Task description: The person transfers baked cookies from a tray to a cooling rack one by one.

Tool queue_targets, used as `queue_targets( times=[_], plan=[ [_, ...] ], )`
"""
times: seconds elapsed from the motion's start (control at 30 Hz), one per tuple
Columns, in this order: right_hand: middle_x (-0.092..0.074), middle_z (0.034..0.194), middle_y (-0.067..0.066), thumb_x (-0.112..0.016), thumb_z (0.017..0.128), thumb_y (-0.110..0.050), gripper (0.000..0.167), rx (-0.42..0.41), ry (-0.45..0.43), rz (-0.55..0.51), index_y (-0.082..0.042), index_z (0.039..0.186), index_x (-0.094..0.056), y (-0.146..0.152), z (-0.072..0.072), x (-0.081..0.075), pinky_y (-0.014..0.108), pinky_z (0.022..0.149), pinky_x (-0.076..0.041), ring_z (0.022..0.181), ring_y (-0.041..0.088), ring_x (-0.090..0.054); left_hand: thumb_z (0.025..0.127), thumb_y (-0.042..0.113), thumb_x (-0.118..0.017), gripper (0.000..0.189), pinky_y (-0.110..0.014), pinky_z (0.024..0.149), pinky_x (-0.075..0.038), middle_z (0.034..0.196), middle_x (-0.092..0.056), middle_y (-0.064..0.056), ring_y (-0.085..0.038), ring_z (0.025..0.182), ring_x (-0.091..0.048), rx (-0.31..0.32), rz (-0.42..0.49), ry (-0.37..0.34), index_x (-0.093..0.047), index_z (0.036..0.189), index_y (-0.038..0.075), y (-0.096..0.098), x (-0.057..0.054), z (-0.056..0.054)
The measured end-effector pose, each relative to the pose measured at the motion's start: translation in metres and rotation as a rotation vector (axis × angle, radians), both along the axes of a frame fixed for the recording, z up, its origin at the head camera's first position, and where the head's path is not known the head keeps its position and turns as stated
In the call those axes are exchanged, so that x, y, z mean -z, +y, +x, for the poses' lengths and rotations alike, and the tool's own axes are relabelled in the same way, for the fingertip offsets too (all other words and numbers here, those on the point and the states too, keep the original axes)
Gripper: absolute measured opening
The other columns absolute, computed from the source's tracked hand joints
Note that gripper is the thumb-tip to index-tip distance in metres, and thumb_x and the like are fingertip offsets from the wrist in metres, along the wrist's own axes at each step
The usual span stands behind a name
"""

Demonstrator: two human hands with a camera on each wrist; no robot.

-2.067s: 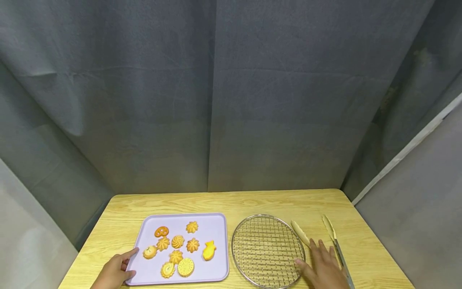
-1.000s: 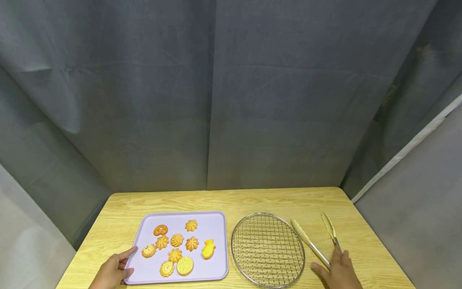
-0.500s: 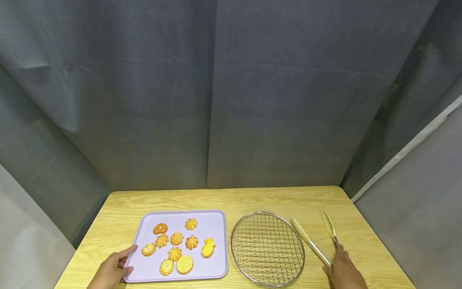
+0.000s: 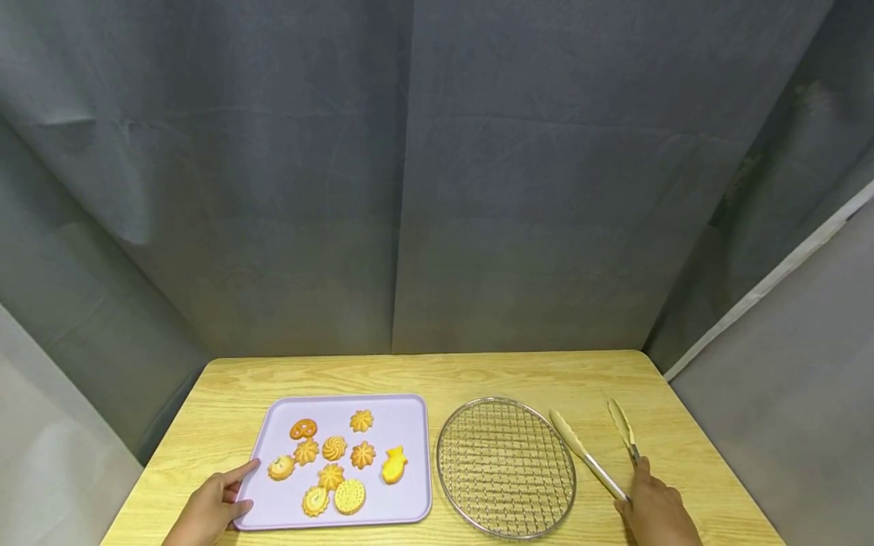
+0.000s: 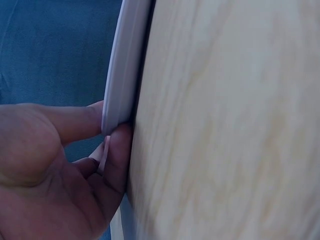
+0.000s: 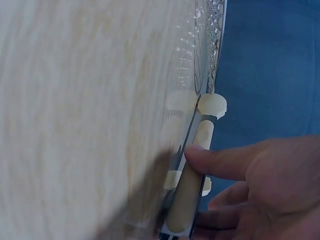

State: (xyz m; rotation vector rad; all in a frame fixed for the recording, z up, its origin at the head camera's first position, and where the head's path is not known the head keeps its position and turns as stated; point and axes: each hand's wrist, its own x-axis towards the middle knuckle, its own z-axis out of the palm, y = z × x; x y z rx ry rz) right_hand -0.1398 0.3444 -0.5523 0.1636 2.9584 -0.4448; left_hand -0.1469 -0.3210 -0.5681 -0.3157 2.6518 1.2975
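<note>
A lavender tray (image 4: 410, 497) lies at the left of the table, and several cookies are spread over it, among them a pretzel-shaped one (image 4: 303, 429) and a yellow pineapple-shaped one (image 4: 394, 465). My left hand (image 4: 205, 506) pinches the tray's left edge, its thumb on one side and curled fingers on the other in the left wrist view. At the right lie tongs with cream tips, their two arms spread wide. My right hand (image 4: 657, 513) grips the tongs (image 6: 186, 200) near the handle end, thumb along one arm; part of the handle is hidden under the palm.
Between tray and tongs sits a round wire rack (image 4: 505, 470), its right rim close to the left tong tip. All of it stands on a pale wooden table (image 4: 478, 371). Grey curtains (image 4: 287, 189) hang behind and at both sides.
My right hand has moved from beside the rack rightward onto the tongs' handle and closed its fingers round it. The left hand stays at the tray's edge; tray, cookies and rack keep their places.
</note>
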Motion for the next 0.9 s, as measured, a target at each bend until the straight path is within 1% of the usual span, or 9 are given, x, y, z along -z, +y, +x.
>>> queue_targets(
  times=[0.13, 0.27, 0.5, 0.6, 0.7, 0.8, 0.83, 0.9],
  plan=[
    [-0.05, 0.123, 0.052, -0.078, 0.092, -0.022, 0.092, 0.019, -0.016, -0.033, 0.032, 0.141, -0.021, 0.0, 0.001, -0.004, 0.07, 0.084, -0.05, 0.104, 0.069, -0.053, 0.084, -0.015, -0.071, 0.064, -0.027, 0.059, -0.053, 0.098, -0.054, -0.015, -0.022, 0.081, -0.056, -0.005, 0.007, -0.004, -0.052, 0.145, -0.006, -0.001, -0.001, 0.0],
    [-0.047, 0.121, 0.055, -0.076, 0.093, -0.022, 0.092, 0.009, -0.01, -0.08, 0.032, 0.141, -0.02, 0.002, 0.0, -0.01, 0.069, 0.083, -0.051, 0.103, 0.068, -0.055, 0.084, -0.015, -0.072, 0.065, -0.027, 0.058, -0.053, 0.094, -0.055, -0.013, -0.021, 0.078, -0.057, -0.004, 0.014, -0.002, -0.052, 0.145, -0.006, -0.001, -0.001, 0.0],
    [-0.043, 0.123, 0.056, -0.07, 0.094, -0.029, 0.099, 0.034, -0.061, -0.159, 0.031, 0.144, -0.01, 0.008, -0.005, -0.011, 0.07, 0.084, -0.05, 0.112, 0.069, -0.051, 0.084, -0.015, -0.072, 0.065, -0.026, 0.058, -0.052, 0.094, -0.054, -0.013, -0.021, 0.078, -0.056, 0.0, 0.014, 0.003, -0.051, 0.145, -0.007, 0.0, -0.002, 0.0],
    [-0.045, 0.121, 0.056, -0.068, 0.091, -0.03, 0.102, 0.052, -0.074, -0.186, 0.031, 0.145, -0.007, 0.008, -0.005, -0.012, 0.067, 0.08, -0.052, 0.107, 0.067, -0.055, 0.084, -0.014, -0.072, 0.065, -0.026, 0.058, -0.052, 0.094, -0.055, -0.013, -0.02, 0.077, -0.057, 0.0, 0.017, 0.002, -0.052, 0.145, -0.006, -0.001, -0.002, 0.0],
    [-0.049, 0.116, 0.054, -0.067, 0.09, -0.032, 0.104, 0.076, -0.089, -0.205, 0.03, 0.146, -0.006, 0.007, -0.006, -0.013, 0.061, 0.072, -0.054, 0.094, 0.056, -0.062, 0.084, -0.015, -0.072, 0.065, -0.026, 0.058, -0.052, 0.095, -0.056, -0.013, -0.02, 0.078, -0.057, -0.002, 0.024, 0.0, -0.051, 0.145, -0.006, 0.0, -0.001, 0.0],
    [-0.049, 0.113, 0.053, -0.067, 0.09, -0.035, 0.105, 0.094, -0.086, -0.197, 0.029, 0.147, -0.006, 0.006, -0.007, -0.014, 0.057, 0.068, -0.054, 0.089, 0.047, -0.064, 0.084, -0.015, -0.072, 0.065, -0.026, 0.057, -0.052, 0.093, -0.056, -0.012, -0.021, 0.077, -0.057, 0.001, 0.031, 0.001, -0.051, 0.145, -0.007, 0.0, 0.0, -0.001],
    [-0.048, 0.114, 0.054, -0.066, 0.091, -0.036, 0.105, 0.098, -0.084, -0.191, 0.029, 0.147, -0.006, 0.006, -0.007, -0.014, 0.057, 0.069, -0.054, 0.089, 0.049, -0.064, 0.084, -0.015, -0.072, 0.065, -0.026, 0.057, -0.052, 0.092, -0.056, -0.012, -0.021, 0.076, -0.057, 0.0, 0.032, 0.003, -0.051, 0.145, -0.007, 0.0, 0.0, 0.0],
    [-0.047, 0.114, 0.055, -0.066, 0.092, -0.039, 0.105, 0.101, -0.07, -0.177, 0.029, 0.147, -0.007, 0.007, -0.007, -0.014, 0.06, 0.07, -0.053, 0.091, 0.055, -0.063, 0.084, -0.015, -0.072, 0.066, -0.026, 0.056, -0.051, 0.091, -0.056, -0.011, -0.021, 0.075, -0.057, 0.004, 0.036, 0.006, -0.051, 0.145, -0.007, 0.0, 0.001, 0.0]
  ],
)
